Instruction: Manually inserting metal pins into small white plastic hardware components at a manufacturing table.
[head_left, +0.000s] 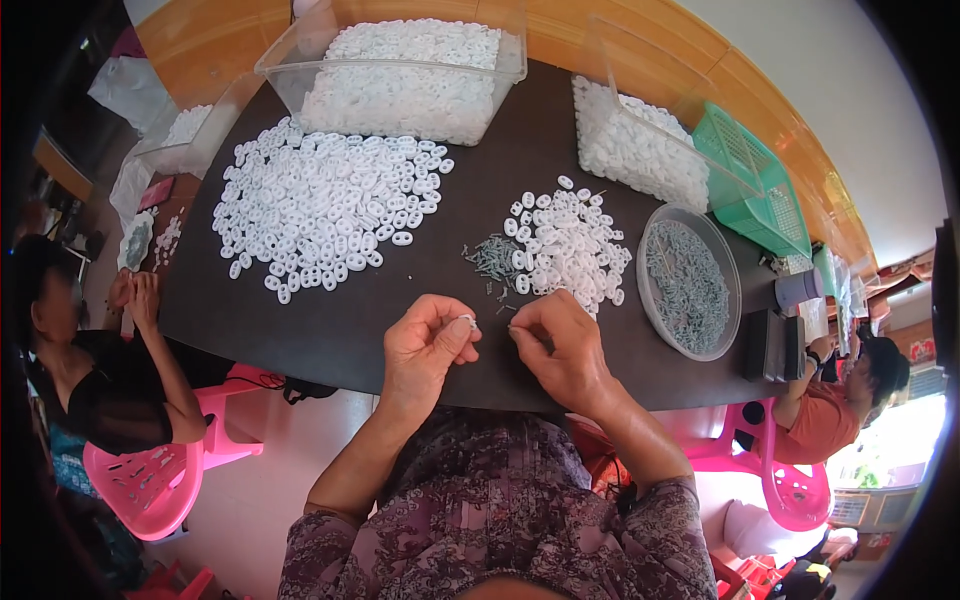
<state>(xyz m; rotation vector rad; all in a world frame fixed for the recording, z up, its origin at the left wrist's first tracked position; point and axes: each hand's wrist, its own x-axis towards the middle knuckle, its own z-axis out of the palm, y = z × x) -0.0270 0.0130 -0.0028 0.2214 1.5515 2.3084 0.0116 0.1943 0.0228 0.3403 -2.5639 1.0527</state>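
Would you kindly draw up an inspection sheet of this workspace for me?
Surface: dark tabletop, partly covered
Parts: larger pile of white two-holed pieces, smaller white pile; grey pin-like pieces, loose and in a round tub
Clutter: clear bins, green basket, black box
Hands: left hand pinches a small white piece; right hand curled, grip unclear
Cables: dark cord-like strand near a pink chair, left
Surroundings: a seated person at left, another person at right

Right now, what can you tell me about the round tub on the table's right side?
The round tub is translucent and looks plastic. It stands open and upright on the dark table, holding many thin grey pieces. It sits just right of the smaller white pile, near the green basket and apart from the right hand.
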